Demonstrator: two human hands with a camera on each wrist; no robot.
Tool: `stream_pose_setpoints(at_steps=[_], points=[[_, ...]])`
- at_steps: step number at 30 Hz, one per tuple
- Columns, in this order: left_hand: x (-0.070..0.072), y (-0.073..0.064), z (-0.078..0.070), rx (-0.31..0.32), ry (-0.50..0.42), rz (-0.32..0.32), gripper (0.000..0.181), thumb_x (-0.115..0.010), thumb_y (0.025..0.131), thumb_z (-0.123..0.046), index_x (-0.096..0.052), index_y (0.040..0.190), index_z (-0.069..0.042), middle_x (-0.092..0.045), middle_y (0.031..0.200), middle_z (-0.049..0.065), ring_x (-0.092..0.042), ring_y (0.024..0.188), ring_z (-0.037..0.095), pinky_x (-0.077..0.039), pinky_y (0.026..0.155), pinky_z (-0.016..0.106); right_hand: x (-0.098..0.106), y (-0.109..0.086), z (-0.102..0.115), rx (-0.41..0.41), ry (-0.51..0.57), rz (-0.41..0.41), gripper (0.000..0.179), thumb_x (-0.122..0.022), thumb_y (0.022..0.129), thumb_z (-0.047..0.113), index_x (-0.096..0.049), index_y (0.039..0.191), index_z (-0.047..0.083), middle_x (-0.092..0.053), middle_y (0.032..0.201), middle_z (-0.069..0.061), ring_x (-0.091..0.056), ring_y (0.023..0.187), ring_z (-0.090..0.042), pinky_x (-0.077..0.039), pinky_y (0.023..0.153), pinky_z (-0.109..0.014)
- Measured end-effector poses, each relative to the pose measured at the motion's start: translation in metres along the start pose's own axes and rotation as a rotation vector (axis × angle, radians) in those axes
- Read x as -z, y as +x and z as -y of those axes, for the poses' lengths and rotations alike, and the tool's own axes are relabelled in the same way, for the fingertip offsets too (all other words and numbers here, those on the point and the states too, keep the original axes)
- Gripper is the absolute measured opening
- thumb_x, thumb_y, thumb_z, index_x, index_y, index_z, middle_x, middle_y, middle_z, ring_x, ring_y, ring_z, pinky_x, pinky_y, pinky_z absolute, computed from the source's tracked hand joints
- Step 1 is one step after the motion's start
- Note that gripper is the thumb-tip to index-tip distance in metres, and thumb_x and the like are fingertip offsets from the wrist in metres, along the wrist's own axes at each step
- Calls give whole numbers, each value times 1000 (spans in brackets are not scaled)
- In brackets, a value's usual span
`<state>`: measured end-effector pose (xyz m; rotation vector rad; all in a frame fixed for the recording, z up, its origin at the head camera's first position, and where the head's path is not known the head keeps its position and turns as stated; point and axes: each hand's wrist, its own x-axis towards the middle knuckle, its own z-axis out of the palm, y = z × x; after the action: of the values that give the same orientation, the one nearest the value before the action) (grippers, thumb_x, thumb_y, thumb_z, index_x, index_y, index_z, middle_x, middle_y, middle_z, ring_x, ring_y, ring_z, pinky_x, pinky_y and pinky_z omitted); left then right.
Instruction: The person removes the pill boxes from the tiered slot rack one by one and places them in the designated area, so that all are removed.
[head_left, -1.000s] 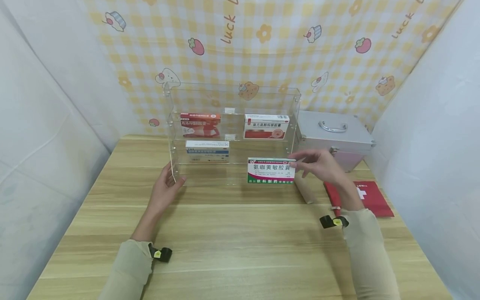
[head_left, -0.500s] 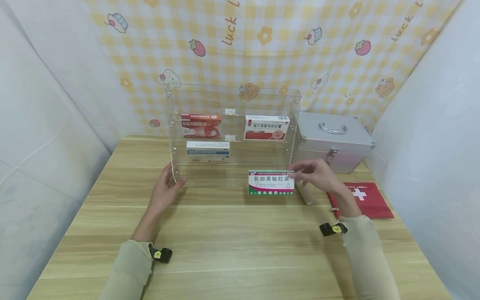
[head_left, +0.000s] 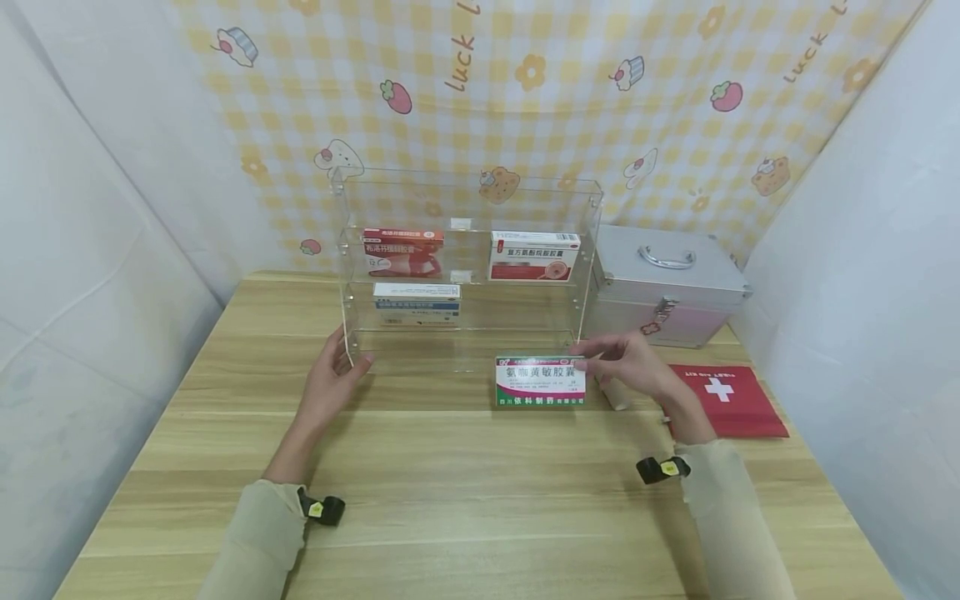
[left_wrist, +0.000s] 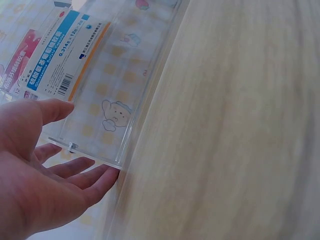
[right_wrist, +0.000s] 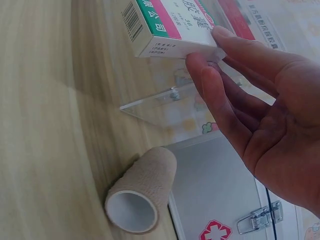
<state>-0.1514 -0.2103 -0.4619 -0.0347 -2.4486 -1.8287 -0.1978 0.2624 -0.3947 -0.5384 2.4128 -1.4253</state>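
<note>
A clear acrylic display rack (head_left: 465, 330) stands on the wooden table. My left hand (head_left: 335, 375) holds its lower left side panel, thumb on the inner side and fingers on the outer side in the left wrist view. Between thumb and fingertips, my right hand (head_left: 626, 364) pinches the right end of a white, green and magenta medicine box (head_left: 540, 382), its printed face toward me. This box overlaps the rack's bottom tier at the right. Higher up are a red medicine box (head_left: 403, 255) and a white-and-red one (head_left: 534, 257). A blue-and-white medicine box (left_wrist: 65, 52) sits one tier lower, at left.
Right of the rack stands a silver case (head_left: 660, 283) with a handle. A red first aid pouch (head_left: 731, 404) lies in front of it. A tan bandage roll (right_wrist: 145, 187) lies by the rack's right end. A checked curtain (head_left: 525, 108) hangs behind.
My right hand has lowered the white, green and magenta medicine box and brought it a little toward me, in front of the rack's bottom tier. My left hand has stayed at the rack.
</note>
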Motion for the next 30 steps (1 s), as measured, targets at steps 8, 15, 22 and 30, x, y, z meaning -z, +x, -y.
stream_pose_setpoints(at_steps=[8,15,22,30], points=[[0,-1,0,0,6,5,74,-60,100,-25,-15,158,-21,-26,156,22,-32,139,40,-33,111,52,-5,-2,-10,-49,-1,18,26,-75,88,23,-74,112,14,-69,111,-9,-65,77,-42,-58,68,-55],[0,-2,0,4,-2,5,73,-59,100,-27,-16,158,-21,-26,156,21,-32,139,40,-33,111,53,-8,-3,-15,-108,-26,7,29,-77,86,28,-74,112,15,-70,107,-8,-65,75,-39,-58,69,-52],[0,-1,0,10,-10,2,74,-60,99,-27,-15,158,-20,-26,156,21,-32,139,40,-33,111,52,-12,-5,-15,-119,-10,15,29,-78,86,26,-74,111,13,-71,104,-9,-63,70,-42,-57,62,-51],[1,-1,0,14,-13,2,74,-59,100,-24,-15,158,-19,-25,157,20,-31,140,38,-31,112,49,-15,-4,-20,-120,1,37,26,-78,86,26,-75,109,15,-72,99,-8,-65,70,-34,-58,64,-52]])
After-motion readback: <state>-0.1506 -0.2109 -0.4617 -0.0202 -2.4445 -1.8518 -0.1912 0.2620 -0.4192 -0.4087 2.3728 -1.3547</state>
